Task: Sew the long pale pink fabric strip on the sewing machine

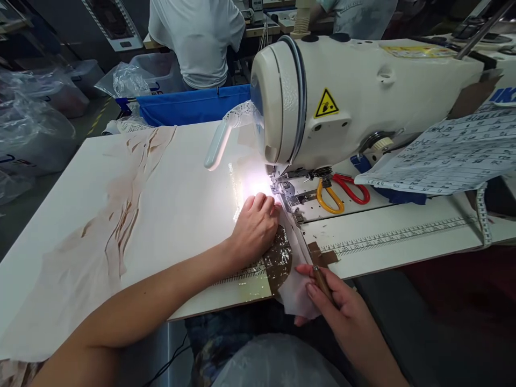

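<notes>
My left hand [255, 226] lies flat on a pale, thin fabric [137, 215], fingers together, pressing it down just left of the needle and presser foot [284, 189] of a cream sewing machine [363, 91]. My right hand [342, 309] sits at the table's near edge, pinching the fabric's white end [296, 293] together with a small wooden-handled tool [321, 280]. The fabric runs from under the foot toward me and spreads wide over the left of the table.
Scissors [341, 191] with one yellow and one red handle lie on the machine bed. A printed paper sheet [451, 156] hangs at the right. A measuring tape [395, 235] is stuck along the table. A person in a white shirt [197, 37] stands beyond a blue bin [189, 105].
</notes>
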`<state>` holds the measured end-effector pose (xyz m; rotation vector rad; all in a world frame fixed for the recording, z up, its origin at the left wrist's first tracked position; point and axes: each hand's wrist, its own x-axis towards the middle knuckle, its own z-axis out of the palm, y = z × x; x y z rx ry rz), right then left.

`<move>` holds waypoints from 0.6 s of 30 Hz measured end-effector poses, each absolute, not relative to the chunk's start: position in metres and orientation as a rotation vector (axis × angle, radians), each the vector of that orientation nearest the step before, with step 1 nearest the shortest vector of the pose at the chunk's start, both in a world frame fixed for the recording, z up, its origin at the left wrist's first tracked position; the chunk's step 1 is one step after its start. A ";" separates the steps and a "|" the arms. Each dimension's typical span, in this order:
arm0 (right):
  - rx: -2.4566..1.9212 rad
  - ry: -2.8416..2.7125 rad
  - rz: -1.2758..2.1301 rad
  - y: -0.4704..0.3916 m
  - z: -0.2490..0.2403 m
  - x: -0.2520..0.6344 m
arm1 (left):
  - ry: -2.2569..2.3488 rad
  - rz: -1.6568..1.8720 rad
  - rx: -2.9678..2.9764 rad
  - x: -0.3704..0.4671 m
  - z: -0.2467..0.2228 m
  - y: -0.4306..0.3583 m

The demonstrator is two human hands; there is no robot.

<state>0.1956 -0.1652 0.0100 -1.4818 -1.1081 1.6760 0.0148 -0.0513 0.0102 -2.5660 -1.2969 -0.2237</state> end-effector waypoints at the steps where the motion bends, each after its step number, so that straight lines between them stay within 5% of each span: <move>1: -1.451 -1.004 1.728 -0.166 0.011 0.192 | -1.295 -0.227 -2.562 0.014 0.010 -0.052; 18: -1.413 -0.843 1.633 -0.150 0.027 0.171 | -1.396 -0.273 -2.626 0.008 0.011 -0.039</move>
